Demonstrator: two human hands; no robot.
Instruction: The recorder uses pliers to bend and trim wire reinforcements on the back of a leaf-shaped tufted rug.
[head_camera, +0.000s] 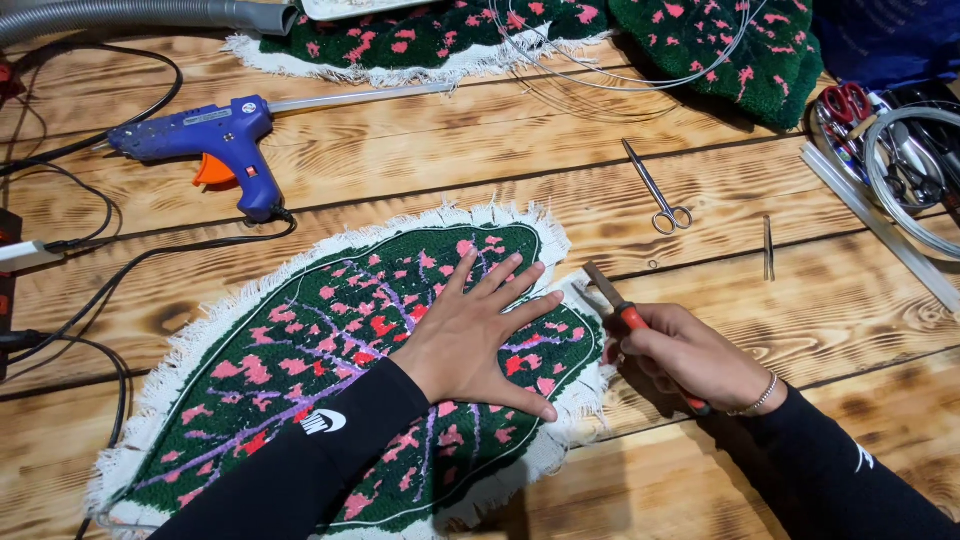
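A person's left hand (475, 335) lies flat, fingers (520, 275) spread wide, on a leaf-shaped tufted rug (300, 385) — dark green with pink blotches and purple veins, edged in white fringe — which fills the lower left and centre of the frame on a scorched-grain wooden surface (820, 310). The right hand (690, 360), at lower right, has its fingers curled tight around the orange handle of a pair of pliers (625, 315), whose metal tip sits at the rug's right-hand fringe, just beside the spread left hand. Both arms wear black sleeves; a thin bracelet (758, 398) circles the right wrist.

Above the rug, at upper left, a blue hot-glue gun (215, 135) with an orange trigger rests on its side, its black cord trailing to the left edge. Small silver scissors (655, 190) lie right of centre, well apart from the hands, with a slim metal tool (768, 248) near them. Along the top edge sit two more green-and-pink tufted pieces (430, 35), loops of thin wire (640, 70) draped over them, and a grey hose (130, 15) in the top left corner. Red-handled scissors (845, 100) lie at the far right.
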